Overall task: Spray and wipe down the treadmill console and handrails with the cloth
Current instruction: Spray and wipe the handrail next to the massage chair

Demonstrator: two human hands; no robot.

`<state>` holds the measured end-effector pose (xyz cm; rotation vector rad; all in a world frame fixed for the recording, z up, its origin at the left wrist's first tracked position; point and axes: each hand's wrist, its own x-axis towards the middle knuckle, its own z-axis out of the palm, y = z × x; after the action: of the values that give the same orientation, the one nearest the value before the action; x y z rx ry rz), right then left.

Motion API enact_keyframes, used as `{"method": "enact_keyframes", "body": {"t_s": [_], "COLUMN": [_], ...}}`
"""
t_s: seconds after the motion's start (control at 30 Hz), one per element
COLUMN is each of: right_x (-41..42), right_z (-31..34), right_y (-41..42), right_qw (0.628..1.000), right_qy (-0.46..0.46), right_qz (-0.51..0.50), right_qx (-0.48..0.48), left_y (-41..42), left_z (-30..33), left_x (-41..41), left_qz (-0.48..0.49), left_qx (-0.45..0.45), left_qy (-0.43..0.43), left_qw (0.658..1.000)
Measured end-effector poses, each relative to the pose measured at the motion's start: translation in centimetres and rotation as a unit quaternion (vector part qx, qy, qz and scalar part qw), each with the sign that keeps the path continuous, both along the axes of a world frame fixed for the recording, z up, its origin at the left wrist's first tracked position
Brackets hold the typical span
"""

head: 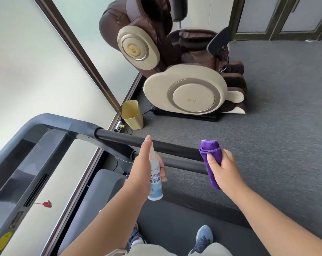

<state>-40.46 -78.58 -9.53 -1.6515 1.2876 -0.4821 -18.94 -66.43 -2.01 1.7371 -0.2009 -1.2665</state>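
With the left hand (143, 169) closed in a full grip on the spray bottle (155, 179) and the right hand (224, 169) clutching the folded purple cloth (211, 156) at the black handrail (156, 145), I would mist the bar lightly, then wipe along it from far left to near right.

The spray bottle (155, 179) in my left grip (144, 166) carries blue Chinese characters on its white label; my fingers cover part, and I read roughly "氯酸" above "消毒液". The massage chair (186, 89) bears a small gold mark on its round side disc, too small to read.
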Motion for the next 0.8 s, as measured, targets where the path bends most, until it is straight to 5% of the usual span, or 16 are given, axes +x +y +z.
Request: {"method": "enact_keyframes", "body": {"t_s": [0.13,0.33,0.63,0.73,0.8], "right_x": [2.3,8.1,27.2,32.6,35.1], "right_z": [1.0,2.8,4.0,4.9,5.0], "right_y": [0.0,2.2,6.8,7.7,6.8], "right_qw": [0.966,0.89,0.851,0.868,0.913], "right_qy": [0.197,0.348,0.364,0.334,0.286], "right_qz": [0.097,0.147,0.248,0.25,0.181], "right_qx": [-0.138,-0.254,-0.285,-0.271,-0.229], "left_y": [0.5,2.7,8.2,10.0,10.9], "left_z": [-0.1,-0.7,-1.5,-1.6,-1.6], "left_x": [2.1,7.1,15.7,18.0,19.3], "left_qz": [0.019,0.037,0.004,0.009,0.01], "left_qx": [-0.011,-0.014,0.002,0.011,0.013], "left_qy": [0.024,0.04,0.023,0.022,0.024], "left_qw": [0.999,0.998,1.0,1.0,1.0]}}
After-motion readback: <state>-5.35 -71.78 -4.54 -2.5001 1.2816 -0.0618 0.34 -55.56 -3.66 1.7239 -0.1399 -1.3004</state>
